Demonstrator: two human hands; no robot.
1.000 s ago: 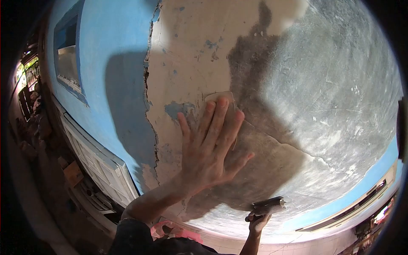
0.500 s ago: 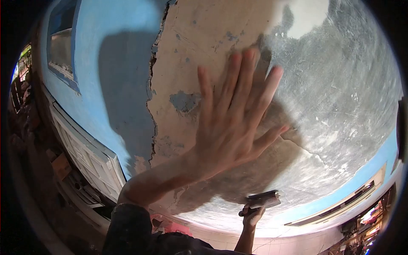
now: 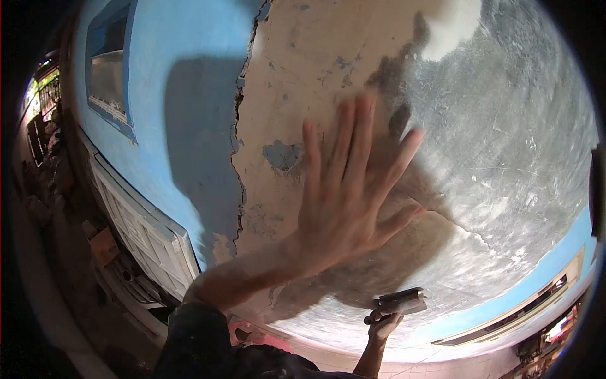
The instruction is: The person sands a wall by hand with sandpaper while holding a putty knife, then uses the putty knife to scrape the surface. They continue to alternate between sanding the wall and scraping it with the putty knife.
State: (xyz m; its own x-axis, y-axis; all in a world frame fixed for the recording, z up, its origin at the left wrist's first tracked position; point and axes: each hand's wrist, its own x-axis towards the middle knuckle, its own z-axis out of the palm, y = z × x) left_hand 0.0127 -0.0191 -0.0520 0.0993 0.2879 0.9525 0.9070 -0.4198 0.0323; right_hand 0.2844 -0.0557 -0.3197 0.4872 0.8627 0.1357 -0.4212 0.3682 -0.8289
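Note:
My left hand [image 3: 341,202] is spread out, back toward me, with fingers pointing up and thumb to the right. It lies over or just in front of the bare, scraped part of the wall [image 3: 315,38]; whether the palm touches is hidden. Down at the lower right, my right hand [image 3: 385,325] grips a plastering trowel [image 3: 404,301] by its handle, blade above the fist. Grey plaster [image 3: 505,132] covers the wall to the right. A crack [image 3: 464,228] runs through it beside my left thumb.
Blue paint [image 3: 196,38] with a broken edge borders the bare strip on the left. A framed window [image 3: 107,69] and a white panelled door [image 3: 145,221] stand further left. Clutter with a cardboard box [image 3: 104,246] lies beyond. Another opening [image 3: 524,312] shows at lower right.
The view has shifted slightly, so the wall appears further right and lower. My left hand has slid a little down the wall, still spread. The trowel stays in my right hand.

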